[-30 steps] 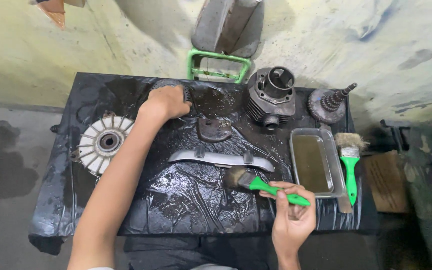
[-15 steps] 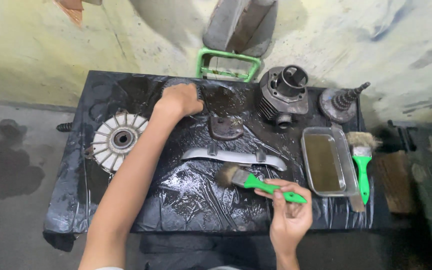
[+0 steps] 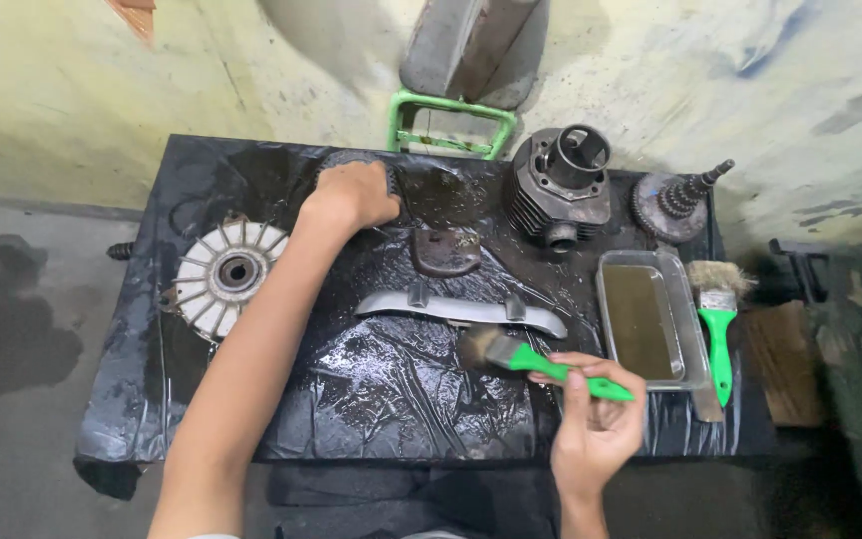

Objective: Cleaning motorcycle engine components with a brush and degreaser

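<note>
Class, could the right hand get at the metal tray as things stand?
Probably yes: the right hand lies just left of the metal tray with nothing between, though its fingers are shut on a green brush.

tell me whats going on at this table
A person works over a wet black plastic-covered table spread with greasy engine parts. The left hand grips a dark part at the far edge. The right hand holds a green-handled brush, bristles near a long grey metal bracket.
</note>
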